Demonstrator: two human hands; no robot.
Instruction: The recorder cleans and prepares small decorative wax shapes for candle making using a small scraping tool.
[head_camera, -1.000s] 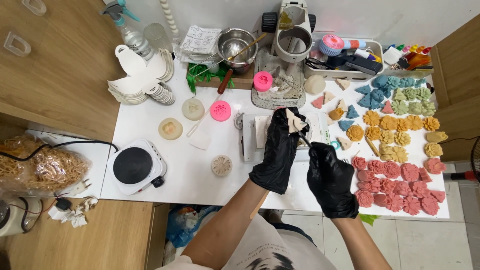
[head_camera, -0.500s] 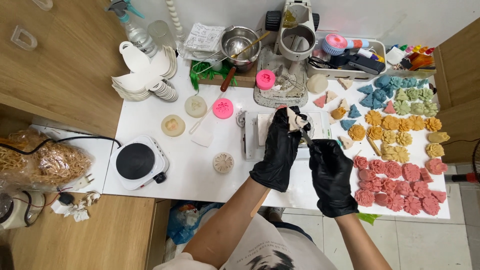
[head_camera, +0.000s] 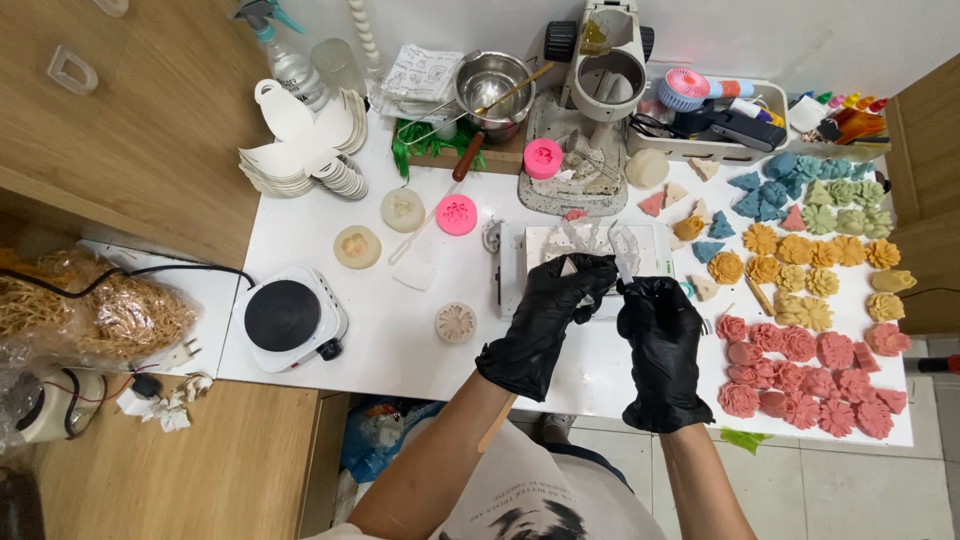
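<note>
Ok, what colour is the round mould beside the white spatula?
Bright pink; the round mould shows best in the head view, beside the white spatula.

Left hand (head_camera: 548, 318) in black glove gripping a small pale wedge-shaped piece (head_camera: 569, 266), right hand (head_camera: 658, 340) pinching a thin clear tool (head_camera: 625, 262) beside it, white table (head_camera: 400, 330) carrying red flower casts (head_camera: 810, 370), hot plate (head_camera: 290, 318) sitting at left.

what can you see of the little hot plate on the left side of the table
The hot plate is a small, boxy white unit with a round black cooking surface on top and a dark knob at its front right corner. It sits flat near the white table's left edge. A black cable lies close by. No pot stands on it, and neither hand touches it.
</note>
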